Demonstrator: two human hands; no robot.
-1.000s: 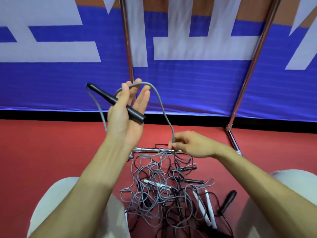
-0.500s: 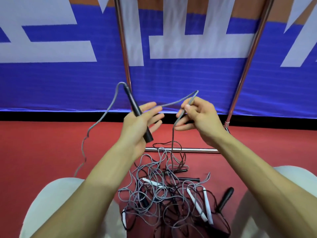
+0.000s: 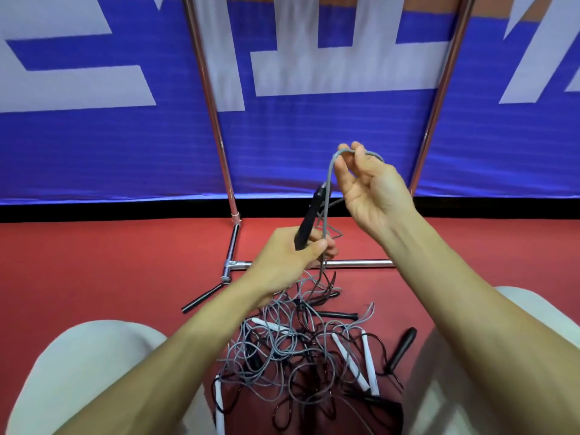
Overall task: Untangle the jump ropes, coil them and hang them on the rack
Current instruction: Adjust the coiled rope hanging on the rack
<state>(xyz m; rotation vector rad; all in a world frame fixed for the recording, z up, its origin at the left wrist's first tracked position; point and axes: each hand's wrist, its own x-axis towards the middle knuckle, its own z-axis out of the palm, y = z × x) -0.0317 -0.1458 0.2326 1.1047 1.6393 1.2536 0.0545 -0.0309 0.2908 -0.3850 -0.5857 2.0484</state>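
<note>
Left hand: low in the centre of the frame, the left hand [image 3: 288, 251] is closed in a firm grip round the lower end of a slim black jump-rope handle [image 3: 309, 219], which is tilted up to the right; a strand of cord is pressed under the thumb.
Right hand: raised at upper centre-right, the right hand [image 3: 373, 193] is curled, and a bend of thin grey rope cord [image 3: 328, 189] is pinched at its fingertips.
Held rope: the grey cord is seen running from the right fingertips down to the left hand, then on into the heap below.
Heap: a tangled heap of grey and black jump ropes [image 3: 282, 346] with white and black handles is spread on the red floor [image 3: 94, 262], lower centre, between two pale-trousered knees.
Rack: a chrome tube rack [image 3: 361, 263] is stood just behind the heap, its uprights set against a blue and white banner [image 3: 314, 146].
</note>
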